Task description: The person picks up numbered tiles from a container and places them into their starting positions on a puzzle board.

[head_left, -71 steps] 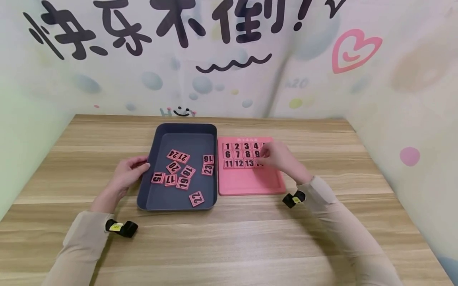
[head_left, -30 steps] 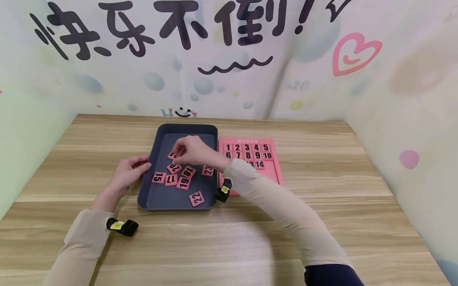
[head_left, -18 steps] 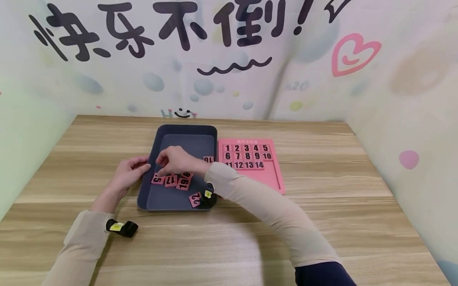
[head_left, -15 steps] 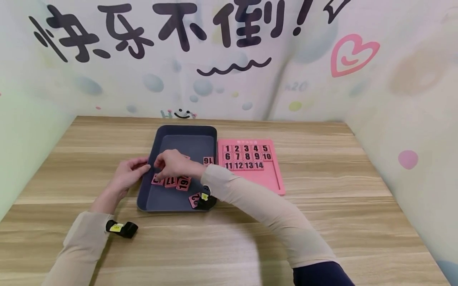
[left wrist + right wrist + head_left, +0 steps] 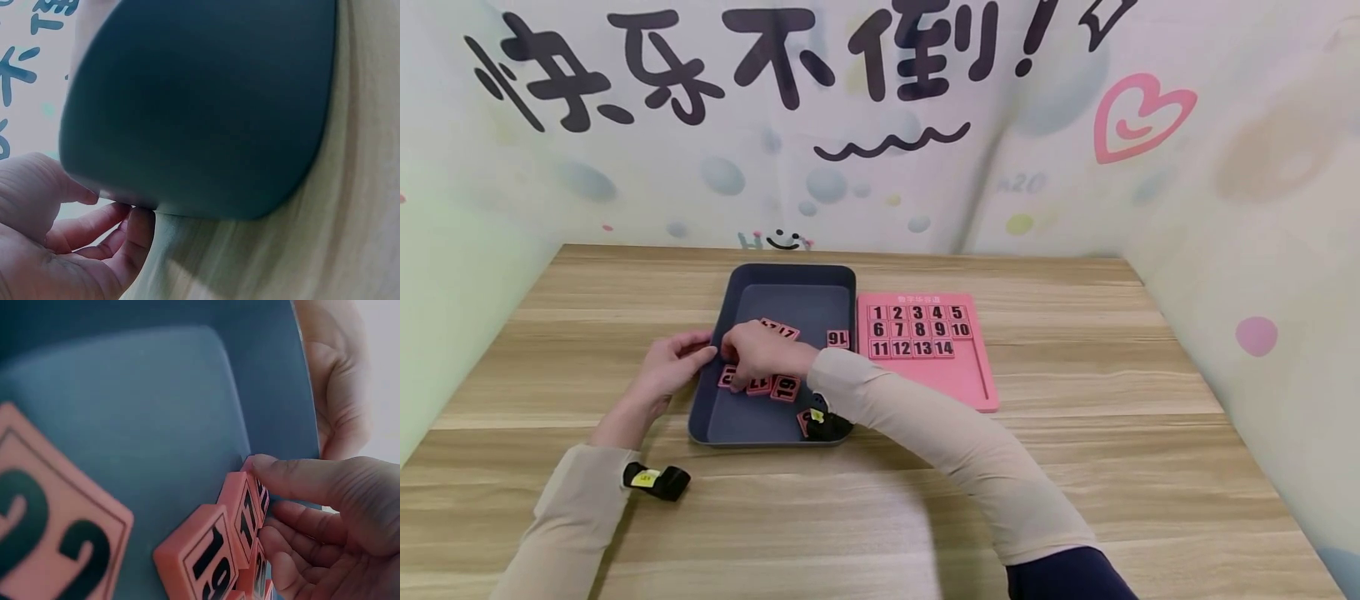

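My left hand [image 5: 673, 367] grips the left rim of a dark blue-grey tray [image 5: 771, 429], thumb over the edge and fingertips against the outer wall [image 5: 206, 125]. Inside the tray, my right hand [image 5: 760, 350] reaches down at the left side and pinches a pink number tile marked 15 [image 5: 727, 377]. In the right wrist view, the thumb [image 5: 294, 478] lies on that tile's edge, with the fingers bent at its far side. Close by lie tile 17 [image 5: 245, 515] and tile 19 [image 5: 786, 388]. Other tiles are partly hidden under my right hand.
Right of the tray lies a pink puzzle board [image 5: 925, 383] with tiles 1 to 14 set in rows. Tile 16 [image 5: 837, 339] is by the tray's right wall. Tile 22 [image 5: 56, 519] sits near the front, partly behind the wrist camera [image 5: 829, 425]. A printed wall stands behind the wooden table.
My right hand has gone from tile 14 on the board, left across the tray, and down to tile 15. The left hand has kept its place on the tray rim.
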{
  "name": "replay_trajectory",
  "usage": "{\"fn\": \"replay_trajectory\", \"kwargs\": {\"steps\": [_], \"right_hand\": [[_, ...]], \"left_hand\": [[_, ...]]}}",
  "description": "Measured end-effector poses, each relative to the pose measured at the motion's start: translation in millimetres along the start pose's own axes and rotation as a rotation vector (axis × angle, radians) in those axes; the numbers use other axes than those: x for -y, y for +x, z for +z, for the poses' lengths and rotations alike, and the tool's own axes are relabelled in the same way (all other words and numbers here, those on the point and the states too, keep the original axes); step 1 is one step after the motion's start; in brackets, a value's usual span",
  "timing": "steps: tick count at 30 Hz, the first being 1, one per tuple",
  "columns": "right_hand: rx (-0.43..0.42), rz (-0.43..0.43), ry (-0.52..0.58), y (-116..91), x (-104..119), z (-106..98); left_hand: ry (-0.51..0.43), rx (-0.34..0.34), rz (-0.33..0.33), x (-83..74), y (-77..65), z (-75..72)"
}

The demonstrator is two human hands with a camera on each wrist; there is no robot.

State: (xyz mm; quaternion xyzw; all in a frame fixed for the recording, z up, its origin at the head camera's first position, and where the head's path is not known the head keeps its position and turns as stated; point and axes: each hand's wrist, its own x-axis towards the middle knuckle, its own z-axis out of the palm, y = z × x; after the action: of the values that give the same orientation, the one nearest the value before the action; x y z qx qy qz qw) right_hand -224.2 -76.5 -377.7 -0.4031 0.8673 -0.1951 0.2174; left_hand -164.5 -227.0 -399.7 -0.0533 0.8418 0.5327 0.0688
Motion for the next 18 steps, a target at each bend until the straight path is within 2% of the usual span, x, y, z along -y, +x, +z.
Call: {"fn": "replay_trajectory", "kwargs": {"steps": [7, 13, 18], "right_hand": [[0.011, -0.036, -0.097, 2, 1, 2], [0.019, -0.044, -0.075, -2, -3, -4], [0.007, -0.059, -0.024, -12, -4, -18]], "left_hand": [[-0.007, 0.001, 0.008, 0.7, 0.3, -0.1], [-0.007, 0.006, -0.003, -0.9, -0.4, -0.1], [-0.015, 0.000, -0.002, -0.4, -0.7, -0.2]]}}
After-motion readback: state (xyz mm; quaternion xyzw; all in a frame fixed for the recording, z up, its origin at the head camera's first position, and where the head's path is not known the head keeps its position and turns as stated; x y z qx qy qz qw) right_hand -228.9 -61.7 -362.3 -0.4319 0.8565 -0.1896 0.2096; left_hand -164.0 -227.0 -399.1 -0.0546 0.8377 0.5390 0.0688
